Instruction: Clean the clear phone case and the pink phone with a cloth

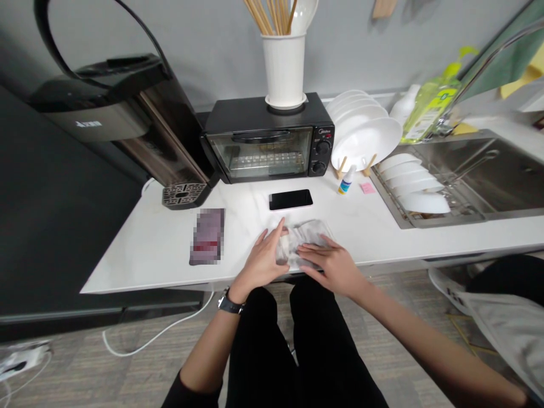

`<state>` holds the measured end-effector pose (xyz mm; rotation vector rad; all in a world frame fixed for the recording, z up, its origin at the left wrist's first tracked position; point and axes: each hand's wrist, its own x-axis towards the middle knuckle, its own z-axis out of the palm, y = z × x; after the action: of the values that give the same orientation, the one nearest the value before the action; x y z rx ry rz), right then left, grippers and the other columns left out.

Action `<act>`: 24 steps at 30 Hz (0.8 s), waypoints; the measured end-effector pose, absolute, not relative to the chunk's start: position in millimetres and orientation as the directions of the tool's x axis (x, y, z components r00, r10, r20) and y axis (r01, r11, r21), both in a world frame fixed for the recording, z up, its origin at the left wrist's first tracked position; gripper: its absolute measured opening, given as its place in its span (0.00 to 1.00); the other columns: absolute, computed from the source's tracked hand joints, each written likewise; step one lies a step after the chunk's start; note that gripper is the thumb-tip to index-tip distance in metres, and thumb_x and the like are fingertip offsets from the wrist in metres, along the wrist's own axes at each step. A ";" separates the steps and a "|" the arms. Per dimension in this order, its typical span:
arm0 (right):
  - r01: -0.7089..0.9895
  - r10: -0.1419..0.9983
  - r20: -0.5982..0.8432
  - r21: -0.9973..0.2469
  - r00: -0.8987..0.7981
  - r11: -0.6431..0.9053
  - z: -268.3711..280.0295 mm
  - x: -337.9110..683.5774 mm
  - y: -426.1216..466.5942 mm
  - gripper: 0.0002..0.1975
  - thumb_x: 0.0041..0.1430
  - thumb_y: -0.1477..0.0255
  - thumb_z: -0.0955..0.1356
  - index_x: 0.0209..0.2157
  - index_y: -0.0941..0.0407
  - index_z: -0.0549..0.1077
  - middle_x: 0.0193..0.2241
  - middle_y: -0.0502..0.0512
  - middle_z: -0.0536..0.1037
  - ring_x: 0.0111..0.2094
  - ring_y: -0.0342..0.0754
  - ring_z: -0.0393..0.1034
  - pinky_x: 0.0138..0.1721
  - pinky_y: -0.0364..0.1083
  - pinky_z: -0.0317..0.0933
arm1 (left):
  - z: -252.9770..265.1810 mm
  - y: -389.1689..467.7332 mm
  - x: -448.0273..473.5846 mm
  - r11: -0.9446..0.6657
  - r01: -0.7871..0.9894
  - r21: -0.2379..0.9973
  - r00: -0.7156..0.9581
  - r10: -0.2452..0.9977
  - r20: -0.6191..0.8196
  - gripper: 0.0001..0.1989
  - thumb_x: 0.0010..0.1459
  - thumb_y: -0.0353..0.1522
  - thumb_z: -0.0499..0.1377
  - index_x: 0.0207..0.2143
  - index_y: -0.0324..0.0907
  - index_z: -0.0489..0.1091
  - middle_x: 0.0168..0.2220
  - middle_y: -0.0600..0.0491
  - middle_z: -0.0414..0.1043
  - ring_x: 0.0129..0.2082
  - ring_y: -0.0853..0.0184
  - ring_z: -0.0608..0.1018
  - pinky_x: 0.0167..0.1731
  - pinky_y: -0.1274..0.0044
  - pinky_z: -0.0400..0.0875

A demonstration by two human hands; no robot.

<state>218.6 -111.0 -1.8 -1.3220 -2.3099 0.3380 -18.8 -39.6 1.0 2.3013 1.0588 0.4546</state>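
Note:
A crumpled, pale grey cloth-like item [314,229] lies near the counter's front edge, with a cream patch at its left end. Beside that end is my left hand [264,256], its thumb and fingers spread apart around the side of the item. My right hand [330,263] rests on the item from the right, fingers stretched out over it and covering part of it. Just behind lies a black-screened phone [291,200]. To the left is a flat purple item [208,235], blurred by pixelation, with a red stripe.
A black toaster oven [272,116] stands at the back, topped by a white utensil cup [285,68]. At left is a tall water dispenser [127,124]. Rightward are white plates [365,136], a small bottle [346,181], a pink note [368,188] and a sink [501,212] with bowls [414,184].

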 end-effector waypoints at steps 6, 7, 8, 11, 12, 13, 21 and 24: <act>0.896 0.904 0.323 -0.251 -0.280 0.368 -4.1 255.9 -104.6 0.19 0.75 0.61 0.64 0.57 0.55 0.77 0.55 0.61 0.82 0.58 0.56 0.78 0.70 0.65 0.54 | 1.2 -41.1 -15.1 -0.536 0.580 0.614 0.614 0.782 0.102 0.56 0.59 0.34 0.65 0.77 0.50 0.30 0.67 0.48 0.68 0.69 0.59 0.68 0.74 0.57 0.44; 0.901 0.903 0.331 -0.239 -0.274 0.362 -5.4 245.2 -102.0 0.21 0.74 0.59 0.65 0.58 0.57 0.76 0.56 0.64 0.81 0.59 0.58 0.77 0.69 0.66 0.55 | 1.1 -40.6 -15.4 -0.535 0.578 0.617 0.615 0.782 0.101 0.56 0.59 0.35 0.65 0.77 0.50 0.30 0.67 0.48 0.68 0.69 0.59 0.68 0.74 0.57 0.44; 0.903 0.902 0.338 -0.236 -0.269 0.358 -6.9 230.7 -99.5 0.25 0.72 0.56 0.66 0.59 0.60 0.75 0.58 0.68 0.79 0.61 0.61 0.75 0.69 0.66 0.57 | 1.0 -39.8 -15.9 -0.533 0.574 0.621 0.619 0.780 0.097 0.56 0.60 0.35 0.65 0.77 0.50 0.30 0.67 0.48 0.68 0.70 0.58 0.68 0.74 0.56 0.44; 0.844 0.882 0.340 -0.314 -0.327 0.434 -10.1 181.0 -95.2 0.29 0.71 0.54 0.67 0.60 0.62 0.73 0.60 0.68 0.77 0.64 0.61 0.70 0.68 0.63 0.59 | 0.2 -37.2 -18.7 -0.530 0.556 0.640 0.643 0.762 0.072 0.56 0.59 0.35 0.65 0.77 0.49 0.30 0.69 0.46 0.67 0.70 0.57 0.68 0.74 0.55 0.44; 0.817 0.875 0.336 -0.348 -0.350 0.460 -10.4 168.4 -95.6 0.29 0.70 0.54 0.67 0.60 0.63 0.73 0.61 0.68 0.77 0.65 0.60 0.70 0.69 0.62 0.58 | 0.0 -36.6 -19.6 -0.530 0.553 0.643 0.650 0.757 0.065 0.56 0.58 0.34 0.65 0.77 0.48 0.31 0.69 0.45 0.65 0.70 0.56 0.68 0.74 0.55 0.45; 0.791 0.869 0.332 -0.379 -0.368 0.480 -10.3 160.1 -97.0 0.29 0.70 0.53 0.67 0.60 0.62 0.73 0.61 0.68 0.76 0.65 0.59 0.70 0.70 0.62 0.58 | -0.2 -36.2 -20.3 -0.530 0.553 0.643 0.653 0.755 0.060 0.56 0.57 0.33 0.65 0.77 0.47 0.31 0.70 0.43 0.64 0.70 0.55 0.68 0.74 0.55 0.46; 0.822 0.898 0.335 -0.396 -0.286 0.410 -10.9 227.8 -116.9 0.16 0.75 0.64 0.64 0.57 0.53 0.76 0.57 0.56 0.81 0.60 0.53 0.76 0.70 0.62 0.55 | 1.6 -40.9 -17.5 -0.537 0.587 0.606 0.609 0.786 0.106 0.54 0.58 0.33 0.65 0.77 0.48 0.34 0.66 0.46 0.68 0.69 0.57 0.68 0.74 0.58 0.47; 0.896 0.908 0.367 -0.306 -0.201 0.322 -13.7 244.8 -110.0 0.17 0.75 0.64 0.64 0.58 0.53 0.75 0.57 0.59 0.81 0.59 0.55 0.76 0.70 0.65 0.53 | 1.0 -41.5 -16.4 -0.535 0.592 0.603 0.610 0.786 0.099 0.54 0.59 0.33 0.65 0.77 0.51 0.32 0.68 0.48 0.67 0.69 0.59 0.68 0.74 0.57 0.44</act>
<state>244.8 -110.0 -13.7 -1.5883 -2.1135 0.0348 -16.4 -41.5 1.0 2.3129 1.0858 0.4930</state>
